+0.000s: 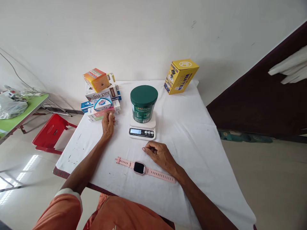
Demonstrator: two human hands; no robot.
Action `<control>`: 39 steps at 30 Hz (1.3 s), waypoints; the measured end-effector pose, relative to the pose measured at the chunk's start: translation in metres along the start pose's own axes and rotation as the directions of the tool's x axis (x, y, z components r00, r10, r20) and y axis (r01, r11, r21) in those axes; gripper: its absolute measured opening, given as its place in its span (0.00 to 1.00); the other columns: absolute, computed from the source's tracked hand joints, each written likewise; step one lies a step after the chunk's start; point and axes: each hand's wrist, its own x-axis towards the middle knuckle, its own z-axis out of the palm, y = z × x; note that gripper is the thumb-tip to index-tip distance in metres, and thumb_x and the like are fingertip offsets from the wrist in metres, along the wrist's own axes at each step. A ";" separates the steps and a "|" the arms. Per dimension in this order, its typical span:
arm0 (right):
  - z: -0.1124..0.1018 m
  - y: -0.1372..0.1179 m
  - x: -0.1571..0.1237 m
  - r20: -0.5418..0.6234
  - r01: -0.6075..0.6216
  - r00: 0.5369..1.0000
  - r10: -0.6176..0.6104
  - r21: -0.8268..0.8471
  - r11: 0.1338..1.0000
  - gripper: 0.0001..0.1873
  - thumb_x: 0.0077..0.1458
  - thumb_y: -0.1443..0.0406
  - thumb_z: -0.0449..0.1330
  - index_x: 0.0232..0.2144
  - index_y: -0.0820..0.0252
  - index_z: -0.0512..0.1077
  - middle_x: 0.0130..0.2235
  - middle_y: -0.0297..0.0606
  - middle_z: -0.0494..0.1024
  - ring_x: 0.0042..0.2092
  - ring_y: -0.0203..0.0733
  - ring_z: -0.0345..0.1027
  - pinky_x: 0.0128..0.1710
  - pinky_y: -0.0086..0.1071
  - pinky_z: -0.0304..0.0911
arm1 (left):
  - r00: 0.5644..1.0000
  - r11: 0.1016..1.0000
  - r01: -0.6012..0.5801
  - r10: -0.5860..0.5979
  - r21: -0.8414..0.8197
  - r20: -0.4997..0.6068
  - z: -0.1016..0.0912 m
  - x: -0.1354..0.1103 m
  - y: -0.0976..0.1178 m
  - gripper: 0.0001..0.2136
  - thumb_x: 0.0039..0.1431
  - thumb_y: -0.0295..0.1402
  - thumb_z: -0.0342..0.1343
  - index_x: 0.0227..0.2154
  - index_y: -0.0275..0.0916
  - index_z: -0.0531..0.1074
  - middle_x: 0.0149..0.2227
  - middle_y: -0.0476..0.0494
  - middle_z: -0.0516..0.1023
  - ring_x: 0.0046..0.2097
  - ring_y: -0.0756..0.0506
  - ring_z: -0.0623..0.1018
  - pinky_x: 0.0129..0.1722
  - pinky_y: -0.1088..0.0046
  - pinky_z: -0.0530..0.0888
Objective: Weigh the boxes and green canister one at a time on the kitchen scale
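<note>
A dark green tub (144,103) with a green lid stands on a small white kitchen scale (142,131) in the middle of the white-covered table (192,134). My left hand (107,124) rests palm down, fingers together, beside a pile of small boxes (102,95), its fingertips touching the lowest pink box. My right hand (159,154) lies on the cloth just in front of the scale with its fingers curled under, holding nothing I can make out. A pink smartwatch (139,167) lies flat and stretched out near the front edge, next to my right wrist.
A yellow carton (180,76) stands tilted at the table's back right. A red plastic stool (51,132) lies on the floor to the left, beside a green table (16,118) with a plastic bag. A dark wall panel runs along the right.
</note>
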 end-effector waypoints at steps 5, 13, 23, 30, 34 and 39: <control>0.000 0.001 0.001 0.017 -0.028 0.999 0.028 -0.006 1.000 0.17 0.65 0.57 0.60 0.25 0.57 0.69 0.25 0.31 0.70 0.26 0.35 0.57 0.27 0.31 0.55 | 0.999 0.999 0.034 -0.034 -0.007 0.009 -0.002 0.003 -0.007 0.20 0.70 0.53 0.48 0.42 0.40 0.71 0.29 0.50 0.71 0.26 0.50 0.70 0.28 0.73 0.69; -0.001 0.000 0.000 0.019 -0.028 0.999 0.028 -0.011 1.000 0.17 0.65 0.57 0.59 0.24 0.57 0.69 0.25 0.31 0.69 0.26 0.35 0.57 0.28 0.31 0.55 | 0.999 0.999 0.050 -0.050 0.022 0.004 -0.002 0.003 -0.005 0.20 0.69 0.54 0.48 0.42 0.41 0.71 0.30 0.49 0.74 0.26 0.50 0.71 0.27 0.72 0.69; 0.000 -0.001 0.000 0.007 -0.011 1.000 0.011 -0.021 1.000 0.17 0.65 0.58 0.59 0.25 0.57 0.69 0.25 0.31 0.70 0.27 0.37 0.61 0.29 0.31 0.56 | 0.996 0.997 -0.074 0.072 0.030 0.055 0.002 0.003 0.018 0.26 0.63 0.58 0.57 0.51 0.41 0.69 0.42 0.41 0.78 0.40 0.45 0.78 0.42 0.65 0.75; 0.000 -0.005 -0.002 0.000 -0.052 0.999 0.053 -0.047 0.998 0.17 0.64 0.56 0.60 0.25 0.57 0.69 0.25 0.33 0.71 0.27 0.38 0.60 0.28 0.32 0.57 | 0.912 0.943 -0.331 0.326 -0.023 0.249 0.052 0.024 0.073 0.62 0.35 0.62 0.74 0.70 0.44 0.51 0.67 0.26 0.66 0.66 0.29 0.70 0.65 0.47 0.67; 0.000 -0.004 -0.003 0.009 -0.054 0.998 0.055 -0.050 0.997 0.18 0.64 0.55 0.60 0.24 0.57 0.70 0.25 0.33 0.70 0.27 0.37 0.60 0.27 0.32 0.56 | 0.928 0.957 -0.290 0.285 -0.014 0.238 0.082 0.025 0.081 0.61 0.34 0.59 0.76 0.69 0.42 0.53 0.69 0.26 0.62 0.69 0.26 0.66 0.66 0.46 0.67; 0.001 0.000 -0.004 0.011 -0.051 0.999 0.052 -0.062 0.997 0.19 0.64 0.54 0.59 0.25 0.58 0.71 0.26 0.34 0.73 0.28 0.38 0.62 0.28 0.32 0.58 | 0.968 0.986 -0.166 0.169 -0.034 0.187 0.090 0.020 0.086 0.47 0.38 0.49 0.78 0.59 0.41 0.62 0.57 0.33 0.75 0.56 0.32 0.78 0.53 0.53 0.77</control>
